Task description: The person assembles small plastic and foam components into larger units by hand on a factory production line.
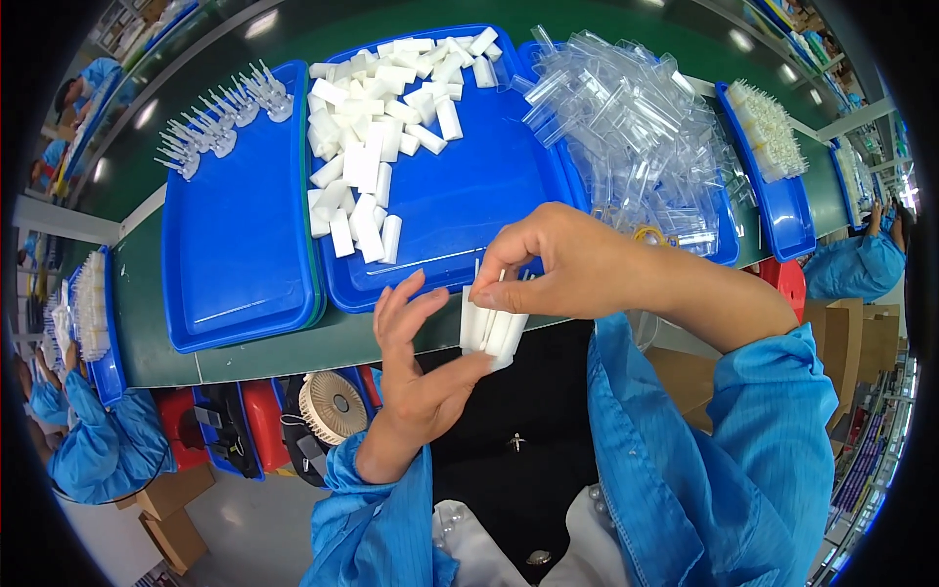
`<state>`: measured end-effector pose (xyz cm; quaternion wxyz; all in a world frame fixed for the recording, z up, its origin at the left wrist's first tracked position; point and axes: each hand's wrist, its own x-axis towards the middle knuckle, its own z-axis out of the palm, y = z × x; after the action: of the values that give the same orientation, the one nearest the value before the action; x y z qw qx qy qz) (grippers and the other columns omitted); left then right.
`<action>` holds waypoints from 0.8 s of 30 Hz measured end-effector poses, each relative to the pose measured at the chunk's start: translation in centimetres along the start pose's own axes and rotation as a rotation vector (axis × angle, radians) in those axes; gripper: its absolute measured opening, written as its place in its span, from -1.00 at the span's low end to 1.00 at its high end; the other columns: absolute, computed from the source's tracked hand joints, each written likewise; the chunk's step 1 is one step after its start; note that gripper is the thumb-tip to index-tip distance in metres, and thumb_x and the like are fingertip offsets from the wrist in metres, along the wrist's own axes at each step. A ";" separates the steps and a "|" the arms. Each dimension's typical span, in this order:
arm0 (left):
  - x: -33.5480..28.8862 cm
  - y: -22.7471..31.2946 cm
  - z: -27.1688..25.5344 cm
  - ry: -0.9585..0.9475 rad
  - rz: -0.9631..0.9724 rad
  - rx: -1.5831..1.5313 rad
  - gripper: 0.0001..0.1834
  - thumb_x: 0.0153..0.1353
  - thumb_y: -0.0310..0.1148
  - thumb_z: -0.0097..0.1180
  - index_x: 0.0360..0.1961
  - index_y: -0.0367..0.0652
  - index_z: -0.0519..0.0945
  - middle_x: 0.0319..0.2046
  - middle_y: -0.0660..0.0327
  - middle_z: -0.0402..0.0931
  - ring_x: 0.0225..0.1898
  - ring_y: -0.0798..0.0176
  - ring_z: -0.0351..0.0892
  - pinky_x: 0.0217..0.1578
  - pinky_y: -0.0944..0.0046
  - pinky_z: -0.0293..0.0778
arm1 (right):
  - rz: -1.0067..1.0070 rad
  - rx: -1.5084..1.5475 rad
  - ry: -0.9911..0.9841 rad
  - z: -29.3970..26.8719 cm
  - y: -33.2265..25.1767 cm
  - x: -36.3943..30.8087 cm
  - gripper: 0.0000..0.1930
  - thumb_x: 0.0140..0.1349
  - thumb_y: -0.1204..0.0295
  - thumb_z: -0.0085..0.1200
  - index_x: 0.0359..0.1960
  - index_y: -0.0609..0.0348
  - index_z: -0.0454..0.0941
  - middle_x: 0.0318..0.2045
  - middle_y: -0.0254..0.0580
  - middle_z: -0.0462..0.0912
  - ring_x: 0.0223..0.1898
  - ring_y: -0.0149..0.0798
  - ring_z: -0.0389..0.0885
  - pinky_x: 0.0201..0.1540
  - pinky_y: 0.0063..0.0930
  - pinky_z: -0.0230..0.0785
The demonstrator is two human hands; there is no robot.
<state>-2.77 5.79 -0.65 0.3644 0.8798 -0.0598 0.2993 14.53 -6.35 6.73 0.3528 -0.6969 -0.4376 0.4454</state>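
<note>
A small white part (pixel 492 335) with thin upright prongs is in front of me at the table's near edge. From above, my right hand (pixel 553 259) pinches it between thumb and fingers, partly covering it. My left hand (pixel 416 377) is beside it, thumb tip against its lower end and the other fingers spread. Beyond my hands, a blue tray (pixel 460 201) bears a heap of white blocks (pixel 377 127). To the right, clear plastic sleeves (pixel 626 127) are piled in another tray. White pronged pieces (pixel 230 112) stand along the far side of the left blue tray (pixel 240 245).
The trays stand on a green table (pixel 147 342). Farther right is a blue tray of white pronged pieces (pixel 768 127). A yellow band (pixel 650 235) lies by the sleeves. Below the table edge are a beige fan (pixel 333 406) and red stools (pixel 264 426). Other people in blue sleeves work at both sides.
</note>
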 end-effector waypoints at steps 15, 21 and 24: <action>0.4 0.5 1.9 -0.010 -0.346 -0.863 -0.54 0.23 -0.33 0.01 0.12 -0.24 0.27 0.27 -0.15 -0.05 0.25 -0.01 0.13 0.15 0.13 0.20 | -0.288 -0.148 0.420 2.1 1.5 -3.8 -0.74 -0.04 0.35 0.29 -0.25 0.02 0.65 -0.37 -0.37 0.64 -0.27 -0.42 0.55 -0.08 -0.44 0.09; 1.1 1.1 2.1 -0.089 -0.317 -0.829 -0.56 0.24 -0.32 -0.02 0.11 -0.26 0.30 0.28 -0.18 -0.03 0.26 -0.05 0.11 0.16 0.12 0.18 | -0.365 -0.210 0.525 2.5 2.7 -5.2 -0.72 -0.12 0.36 0.34 -0.29 -0.02 0.67 -0.36 -0.40 0.64 -0.22 -0.44 0.54 -0.06 -0.42 0.05; 1.4 1.1 2.4 -0.175 -0.270 -0.721 -0.58 0.24 -0.29 -0.02 0.08 -0.27 0.32 0.26 -0.23 -0.02 0.25 -0.11 0.13 0.17 0.10 0.16 | -0.359 -0.175 0.589 3.0 3.4 -6.1 -0.76 -0.12 0.37 0.34 -0.33 -0.03 0.68 -0.40 -0.43 0.64 -0.22 -0.44 0.54 -0.08 -0.42 0.05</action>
<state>-0.84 3.50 -0.49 0.6798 0.7174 -0.0758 0.1322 11.36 -12.95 4.56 0.4755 -0.7348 -0.4693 0.1170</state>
